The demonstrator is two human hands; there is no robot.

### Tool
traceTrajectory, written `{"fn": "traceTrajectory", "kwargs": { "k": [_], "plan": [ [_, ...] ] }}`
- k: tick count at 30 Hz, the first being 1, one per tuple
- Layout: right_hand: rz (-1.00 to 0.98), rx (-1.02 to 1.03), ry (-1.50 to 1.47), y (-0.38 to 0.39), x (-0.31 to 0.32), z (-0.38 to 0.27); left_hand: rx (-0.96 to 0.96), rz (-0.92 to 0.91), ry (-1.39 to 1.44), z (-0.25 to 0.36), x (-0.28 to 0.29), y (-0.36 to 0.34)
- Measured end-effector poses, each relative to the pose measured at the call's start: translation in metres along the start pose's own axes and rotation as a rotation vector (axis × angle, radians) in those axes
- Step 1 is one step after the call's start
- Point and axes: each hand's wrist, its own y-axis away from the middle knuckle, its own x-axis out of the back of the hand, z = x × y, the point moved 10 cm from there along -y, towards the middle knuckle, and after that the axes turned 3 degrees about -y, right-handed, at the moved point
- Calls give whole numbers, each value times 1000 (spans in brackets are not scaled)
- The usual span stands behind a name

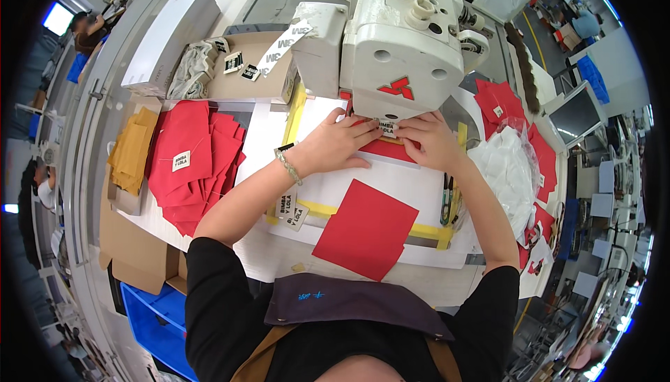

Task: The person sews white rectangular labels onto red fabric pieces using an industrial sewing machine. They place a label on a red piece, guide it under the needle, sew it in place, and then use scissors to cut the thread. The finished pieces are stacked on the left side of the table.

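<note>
"White label [387,128] with dark lettering: where is it, and what do the hands have of it?"

"It lies on a red fabric piece [387,150], close by the front underside of the sewing machine head [401,54]. The left hand's [338,146] grip is loose, fingers stretched out, tips at the label's left edge. The right hand [434,142] bends its fingers in at the other edge; whether that grip pinches or merely presses, I can't tell."

"How far along, would you say?"

"Placing looks nearly done, to my eye. Any stitching is hidden from me, so I'd guess sewing is left."

"And further out?"

"A plain red square [366,232] lies nearer the person over the counter [447,285], no label on its visible side, with spare labels [295,216] by the left forearm [244,200]. At the left, a red fabric pile [227,132] bears a labelled piece [183,127], which I'd count as finished. Another red pile [494,94] sits at the right; how many pieces remain, I couldn't say."
</note>
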Motion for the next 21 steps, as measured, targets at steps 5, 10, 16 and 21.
{"fn": "traceTrajectory", "kwargs": {
  "k": [5,10,16,21],
  "plan": [
    [-63,74,77,0,-2,-13,2,-3,4,-1,0,-2],
    [-128,30,106,5,-14,-9,12,15,-9,-2,-3,-2],
    [-135,-20,238,12,-26,-12,44,60,43,0,-8,4],
    [-125,-36,243,16,-34,-12,142,106,-75,-10,-2,14]
  ]
}}
